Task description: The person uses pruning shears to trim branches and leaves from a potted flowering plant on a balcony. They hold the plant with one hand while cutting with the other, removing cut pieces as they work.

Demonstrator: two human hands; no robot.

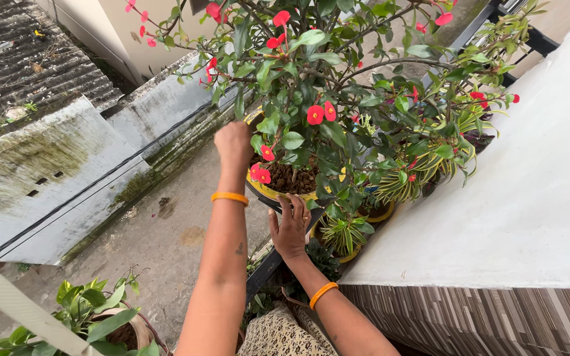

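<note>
Your left hand point(233, 144) is curled shut at the far rim of the yellow pot point(278, 192); your right hand point(290, 227), fingers spread, presses its near rim. Grip low, away from the thorny stems point(364, 69) above your knuckles.

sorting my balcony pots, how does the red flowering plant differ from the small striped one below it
The red-flowered plant is tall and branching with rounded green leaves; the striped plant is low, with narrow yellow-green leaves and no visible blooms. The left hand and right hand hold only the flowering plant's pot. Both sit in yellow pots.
</note>
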